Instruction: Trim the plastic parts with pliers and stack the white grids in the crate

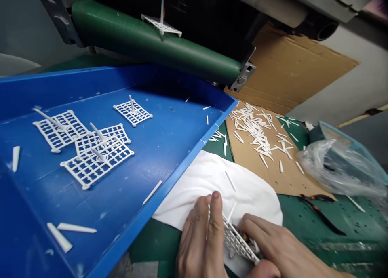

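Observation:
My left hand [201,239] and my right hand [274,245] are at the bottom, both closed on one white plastic grid frame [235,241] held on edge over a white cloth [221,181]. A small tool with an orange part shows between my right fingers. To the left, a blue tray [169,148] holds several more white grid frames [97,154], each with a stem sticking up, plus loose white sticks. Another grid frame [160,25] rests on a green roller [145,43] at the top.
A pile of white plastic sticks [257,132] lies on brown cardboard [291,76] to the right. A crumpled clear plastic bag [342,169] covers a teal box at far right. Black-handled cutters [321,213] lie on the green mat [348,237].

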`<control>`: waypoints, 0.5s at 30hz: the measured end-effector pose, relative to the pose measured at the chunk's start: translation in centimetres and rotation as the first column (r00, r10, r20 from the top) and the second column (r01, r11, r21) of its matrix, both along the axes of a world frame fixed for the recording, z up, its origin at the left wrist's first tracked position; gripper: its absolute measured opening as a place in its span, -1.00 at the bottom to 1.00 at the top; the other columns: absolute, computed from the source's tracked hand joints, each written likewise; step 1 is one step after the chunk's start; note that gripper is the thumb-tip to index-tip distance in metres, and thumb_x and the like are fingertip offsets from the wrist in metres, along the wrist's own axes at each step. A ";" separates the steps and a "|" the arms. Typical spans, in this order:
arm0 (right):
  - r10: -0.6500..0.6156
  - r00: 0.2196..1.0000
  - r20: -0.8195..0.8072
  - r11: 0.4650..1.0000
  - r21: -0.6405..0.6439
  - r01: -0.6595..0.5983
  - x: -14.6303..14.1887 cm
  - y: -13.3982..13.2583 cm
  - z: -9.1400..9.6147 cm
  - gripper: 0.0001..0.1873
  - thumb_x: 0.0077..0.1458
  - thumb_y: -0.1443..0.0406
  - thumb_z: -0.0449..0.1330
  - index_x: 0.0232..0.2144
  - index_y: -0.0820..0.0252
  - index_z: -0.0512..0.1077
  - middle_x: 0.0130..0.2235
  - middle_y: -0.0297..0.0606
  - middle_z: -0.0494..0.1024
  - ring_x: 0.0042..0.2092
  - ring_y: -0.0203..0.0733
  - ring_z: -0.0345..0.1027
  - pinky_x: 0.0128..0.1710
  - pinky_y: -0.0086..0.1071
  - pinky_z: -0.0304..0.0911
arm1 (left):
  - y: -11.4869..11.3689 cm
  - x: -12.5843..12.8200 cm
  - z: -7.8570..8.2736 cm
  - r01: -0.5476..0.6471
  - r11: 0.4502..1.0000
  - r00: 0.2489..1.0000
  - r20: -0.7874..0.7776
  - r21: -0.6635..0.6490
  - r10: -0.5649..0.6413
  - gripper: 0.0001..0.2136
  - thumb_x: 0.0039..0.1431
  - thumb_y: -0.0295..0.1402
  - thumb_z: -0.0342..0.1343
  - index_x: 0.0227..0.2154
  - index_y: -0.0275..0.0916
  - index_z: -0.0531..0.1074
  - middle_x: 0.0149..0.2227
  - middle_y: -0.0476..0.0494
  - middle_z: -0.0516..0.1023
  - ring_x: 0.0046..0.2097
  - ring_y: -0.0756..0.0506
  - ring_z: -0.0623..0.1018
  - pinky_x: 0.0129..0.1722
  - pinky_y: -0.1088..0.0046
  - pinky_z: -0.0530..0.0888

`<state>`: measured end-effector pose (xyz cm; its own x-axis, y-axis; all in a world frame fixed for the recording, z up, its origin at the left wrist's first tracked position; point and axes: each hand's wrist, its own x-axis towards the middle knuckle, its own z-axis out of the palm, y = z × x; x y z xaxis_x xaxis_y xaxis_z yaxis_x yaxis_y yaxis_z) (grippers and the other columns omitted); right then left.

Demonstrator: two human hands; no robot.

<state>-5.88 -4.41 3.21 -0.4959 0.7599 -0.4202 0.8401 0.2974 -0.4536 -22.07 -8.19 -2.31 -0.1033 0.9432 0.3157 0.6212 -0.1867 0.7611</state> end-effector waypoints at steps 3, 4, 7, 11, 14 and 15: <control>0.027 0.999 -0.033 0.997 0.071 -0.025 0.0 -0.8 0.1 -0.76 -0.05 0.40 0.01 -0.26 0.17 0.29 -0.29 -0.18 0.41 -0.28 -0.11 0.30 -0.31 -0.33 0.22 | 0.0 0.2 0.3 0.004 1.000 1.000 -0.004 0.031 -0.004 -0.01 -0.06 0.14 0.17 0.34 -0.13 -0.17 0.23 -0.26 0.27 0.18 -0.35 0.37 0.13 0.10 0.42; 0.046 0.997 -0.057 0.995 0.093 -0.040 0.2 -1.0 0.0 -0.78 -0.01 0.40 -0.01 -0.25 0.18 0.27 -0.29 -0.18 0.40 -0.28 -0.12 0.29 -0.32 -0.33 0.20 | -0.1 0.2 0.4 0.016 0.999 1.000 -0.004 0.038 -0.016 -0.01 -0.06 0.13 0.18 0.34 -0.15 -0.16 0.24 -0.27 0.26 0.19 -0.35 0.36 0.14 0.11 0.40; 0.073 0.992 -0.103 0.980 0.191 -0.053 0.6 -1.8 -0.9 -0.86 0.09 0.40 -0.07 -0.28 0.20 0.24 -0.32 -0.18 0.36 -0.31 -0.13 0.25 -0.34 -0.33 0.15 | -0.2 0.3 1.1 0.041 0.999 0.999 -0.010 0.001 -0.041 -0.06 -0.01 0.04 0.19 0.33 -0.21 -0.12 0.24 -0.30 0.26 0.20 -0.33 0.35 0.17 0.12 0.36; 0.094 0.983 -0.160 0.970 0.235 -0.055 0.8 -1.4 -0.9 -0.88 0.14 0.39 -0.07 -0.29 0.20 0.25 -0.32 -0.18 0.38 -0.29 -0.14 0.26 -0.30 -0.33 0.13 | -0.5 -0.5 2.1 0.090 0.990 0.996 0.000 -0.111 -0.091 -0.14 0.04 -0.10 0.19 0.32 -0.27 -0.10 0.28 -0.29 0.19 0.25 -0.28 0.28 0.22 0.16 0.28; 0.001 0.956 -0.294 0.995 0.100 0.029 1.3 -0.4 0.9 -0.86 0.23 0.24 -0.02 -0.29 0.19 0.27 -0.31 -0.20 0.44 -0.28 -0.14 0.31 -0.25 -0.33 0.17 | -0.8 -1.9 2.7 0.187 0.966 0.982 0.055 -0.179 -0.180 -0.20 0.14 -0.23 0.09 0.34 -0.27 -0.21 0.34 -0.26 0.04 0.32 -0.21 0.14 0.26 0.24 0.21; -0.072 0.926 -0.370 0.996 0.017 0.085 1.6 -0.5 1.6 -0.81 0.24 0.19 -0.01 -0.31 0.18 0.28 -0.32 -0.21 0.46 -0.28 -0.14 0.33 -0.24 -0.32 0.19 | -0.9 -2.4 2.9 0.210 0.958 0.977 0.068 -0.195 -0.200 -0.22 0.17 -0.26 0.05 0.34 -0.26 -0.25 0.35 -0.24 0.00 0.33 -0.20 0.09 0.27 0.24 0.18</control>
<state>-4.25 -4.87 4.79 -0.5496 0.8127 -0.1935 0.6363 0.2571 -0.7274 -24.52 -9.12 0.61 0.0884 0.9891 0.1175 0.5482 -0.1468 0.8234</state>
